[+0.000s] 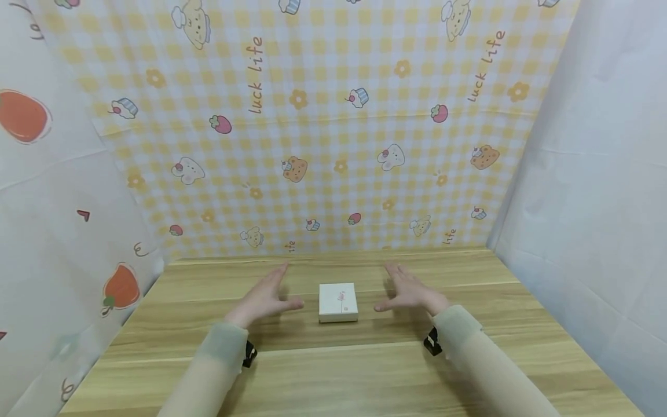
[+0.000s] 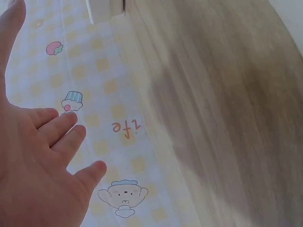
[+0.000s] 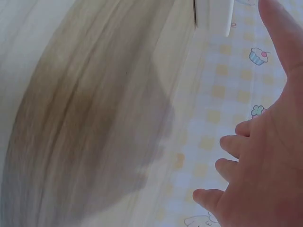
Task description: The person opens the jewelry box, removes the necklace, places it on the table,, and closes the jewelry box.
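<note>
A small white square box point(image 1: 337, 301) with a pink flower print on its lid lies on the wooden table, between the two hands. To its left is my left hand point(image 1: 264, 298), fingers extended and thumb spread toward the box, not touching it. My right hand point(image 1: 409, 292) is on the other side, also spread and apart from the box. Each wrist view catches only a corner of the box, the left one at the top edge point(image 2: 105, 10) and the right one likewise. Both palms hold nothing.
The wood-grain table point(image 1: 333, 376) reaches back to a yellow checked cloth point(image 1: 323, 133) with cartoon prints. White cloths hang at the left point(image 1: 62, 191) and right point(image 1: 599, 202) sides. A black strap piece point(image 1: 432, 341) shows under the right wrist.
</note>
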### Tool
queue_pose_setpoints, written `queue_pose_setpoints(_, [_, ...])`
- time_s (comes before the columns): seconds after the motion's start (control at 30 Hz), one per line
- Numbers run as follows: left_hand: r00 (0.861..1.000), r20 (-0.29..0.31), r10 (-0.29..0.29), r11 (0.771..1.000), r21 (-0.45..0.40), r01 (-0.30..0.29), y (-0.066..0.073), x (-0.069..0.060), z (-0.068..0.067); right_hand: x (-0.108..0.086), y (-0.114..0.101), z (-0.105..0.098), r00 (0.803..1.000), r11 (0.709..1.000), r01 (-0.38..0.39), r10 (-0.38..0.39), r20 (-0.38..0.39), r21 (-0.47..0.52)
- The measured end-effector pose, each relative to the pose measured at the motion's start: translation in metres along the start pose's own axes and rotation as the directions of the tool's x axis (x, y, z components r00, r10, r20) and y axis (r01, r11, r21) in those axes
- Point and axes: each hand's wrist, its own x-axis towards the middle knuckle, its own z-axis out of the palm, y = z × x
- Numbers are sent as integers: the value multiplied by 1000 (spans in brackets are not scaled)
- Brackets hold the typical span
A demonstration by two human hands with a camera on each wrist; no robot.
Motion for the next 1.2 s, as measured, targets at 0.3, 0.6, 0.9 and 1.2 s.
queue_pose_setpoints(0.3, [997, 76, -11, 998, -61, 15, 3, 2, 9, 6, -8, 11, 999, 1000, -23, 23, 39, 4])
queue_pose_setpoints(0.6, [993, 113, -14, 998, -62, 21, 4, 5, 17, 9, -17, 19, 993, 997, -33, 25, 115, 72])
queue_pose_setpoints(0.9, [984, 178, -15, 990, -133, 39, 6, 7, 29, 14, -23, 31, 980, 986, -72, 42, 193, 151])
queue_pose_setpoints(1.2, [981, 195, 0, 990, -135, 27, 7, 10, 36, 20, -22, 37, 982, 982, -49, 13, 188, 184])
